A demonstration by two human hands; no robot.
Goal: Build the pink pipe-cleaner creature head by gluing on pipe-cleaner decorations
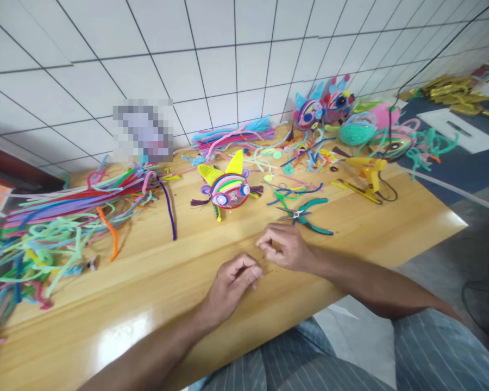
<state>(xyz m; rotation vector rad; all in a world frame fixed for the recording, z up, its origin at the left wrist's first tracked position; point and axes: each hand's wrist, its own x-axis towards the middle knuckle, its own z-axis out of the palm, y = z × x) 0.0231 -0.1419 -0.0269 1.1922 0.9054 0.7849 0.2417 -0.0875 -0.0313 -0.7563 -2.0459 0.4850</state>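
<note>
My left hand (234, 285) rests over the front of the wooden table, its fingers curled in and the thumb lying along them. Close beside it, my right hand (285, 247) is loosely closed too, knuckles up. Nothing shows in either hand. Just beyond my right hand lie pliers (296, 214) with teal handles, their jaws pointing left. A decorated mask-like craft piece (230, 190) with yellow pipe-cleaner ears, ringed eyes and dark purple tassels sits farther back, apart from both hands.
Piles of pipe cleaners (77, 212) cover the left side; another bundle (236, 136) lies along the tiled wall. Finished craft pieces (309, 111) stand at back right. A yellow glue gun (369, 174) with a cord is on the right. Cut pipe-cleaner bits (295, 190) lie behind the pliers.
</note>
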